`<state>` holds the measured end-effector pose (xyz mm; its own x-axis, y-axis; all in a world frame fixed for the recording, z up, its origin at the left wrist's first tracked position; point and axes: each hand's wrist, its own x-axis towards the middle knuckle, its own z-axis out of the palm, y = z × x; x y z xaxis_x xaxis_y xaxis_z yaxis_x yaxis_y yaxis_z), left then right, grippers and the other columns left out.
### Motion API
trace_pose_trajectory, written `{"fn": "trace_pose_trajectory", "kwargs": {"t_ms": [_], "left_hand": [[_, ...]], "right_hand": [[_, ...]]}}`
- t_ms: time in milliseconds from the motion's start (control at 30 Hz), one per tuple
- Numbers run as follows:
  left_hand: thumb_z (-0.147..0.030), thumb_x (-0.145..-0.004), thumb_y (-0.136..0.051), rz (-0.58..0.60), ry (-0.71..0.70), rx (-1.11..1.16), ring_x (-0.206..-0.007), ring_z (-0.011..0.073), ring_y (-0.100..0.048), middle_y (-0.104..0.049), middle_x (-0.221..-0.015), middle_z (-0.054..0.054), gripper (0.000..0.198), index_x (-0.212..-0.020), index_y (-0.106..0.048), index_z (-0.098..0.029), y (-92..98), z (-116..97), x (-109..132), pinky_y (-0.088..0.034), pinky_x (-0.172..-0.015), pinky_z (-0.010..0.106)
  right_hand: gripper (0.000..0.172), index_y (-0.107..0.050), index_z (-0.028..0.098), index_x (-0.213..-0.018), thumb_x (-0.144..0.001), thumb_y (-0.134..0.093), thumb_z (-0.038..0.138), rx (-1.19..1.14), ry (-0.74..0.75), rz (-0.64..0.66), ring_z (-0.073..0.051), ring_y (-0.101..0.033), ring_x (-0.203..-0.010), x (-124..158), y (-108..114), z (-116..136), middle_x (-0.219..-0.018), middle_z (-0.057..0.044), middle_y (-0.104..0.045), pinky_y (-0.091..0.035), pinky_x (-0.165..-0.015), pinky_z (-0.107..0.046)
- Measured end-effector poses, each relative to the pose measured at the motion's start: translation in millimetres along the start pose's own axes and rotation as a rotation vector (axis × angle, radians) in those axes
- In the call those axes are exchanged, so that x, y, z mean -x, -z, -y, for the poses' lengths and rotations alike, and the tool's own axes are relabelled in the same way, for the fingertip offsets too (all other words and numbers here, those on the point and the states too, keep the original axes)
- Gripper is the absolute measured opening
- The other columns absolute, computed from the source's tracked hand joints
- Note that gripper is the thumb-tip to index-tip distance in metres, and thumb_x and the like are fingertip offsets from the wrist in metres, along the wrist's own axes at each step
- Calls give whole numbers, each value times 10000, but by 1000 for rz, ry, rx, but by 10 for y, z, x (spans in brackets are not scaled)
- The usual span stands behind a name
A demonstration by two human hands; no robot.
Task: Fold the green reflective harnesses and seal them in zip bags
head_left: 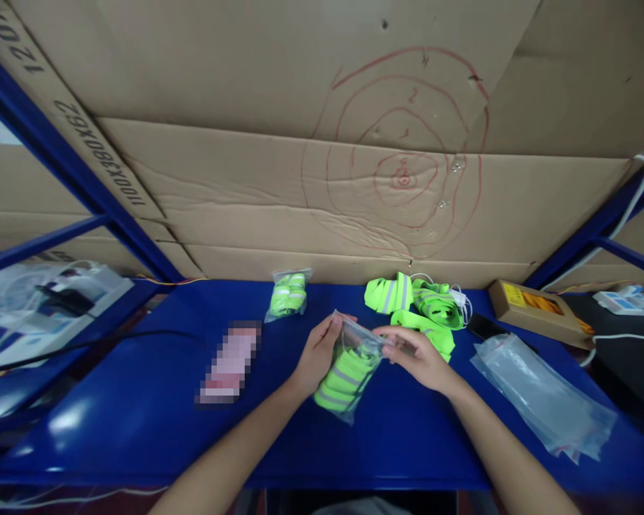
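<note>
The bag [357,330] was thin, crinkly clear plastic around a chunky neon-green roll [348,378] with silver stripes, sitting just below the middle of the frame. Left hand [320,350] pinched its upper left corner and right hand [419,355] the upper right one, forearms angling in from the bottom edge. Green straps [389,293] lay behind, partly blocked by the right hand, with slick flat bags [542,397] lower right.
</note>
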<state>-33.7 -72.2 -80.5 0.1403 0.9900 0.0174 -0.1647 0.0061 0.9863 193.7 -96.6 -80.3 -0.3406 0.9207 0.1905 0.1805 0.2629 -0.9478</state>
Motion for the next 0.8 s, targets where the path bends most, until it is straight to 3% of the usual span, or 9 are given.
{"fn": "trace_pose_trajectory", "kwargs": {"t_ms": [100, 667, 800], "left_hand": [[-604, -894, -640, 33, 29, -27, -738, 171, -629, -734, -818, 36, 459, -961, -771, -170, 34, 8, -31, -473, -752, 262], [-608, -884, -645, 20, 13, -51, -774, 180, -622, -739, -844, 35, 450, -930, -772, -179, 79, 3, -103, -462, -778, 262], [-615, -891, -628, 40, -5, -87, -786, 188, -618, -733, -852, 39, 456, -930, -769, -183, 72, -27, -99, -467, -782, 268]], "right_hand": [[354, -663, 252, -1271, -983, -606, 449, 135, 12, 112, -167, -622, -772, 29, -11, 44, -867, -14, -673, -505, -706, -292], [286, -651, 242, -1189, -990, -585, 436, 242, 28, -31, -159, -605, -702, 7, -150, -60, -794, 4, -651, -466, -650, -265], [269, -642, 247, -1183, -1018, -528, 426, 293, 21, 3, -166, -587, -662, 16, -168, -52, -780, 0, -648, -443, -624, -276]]}}
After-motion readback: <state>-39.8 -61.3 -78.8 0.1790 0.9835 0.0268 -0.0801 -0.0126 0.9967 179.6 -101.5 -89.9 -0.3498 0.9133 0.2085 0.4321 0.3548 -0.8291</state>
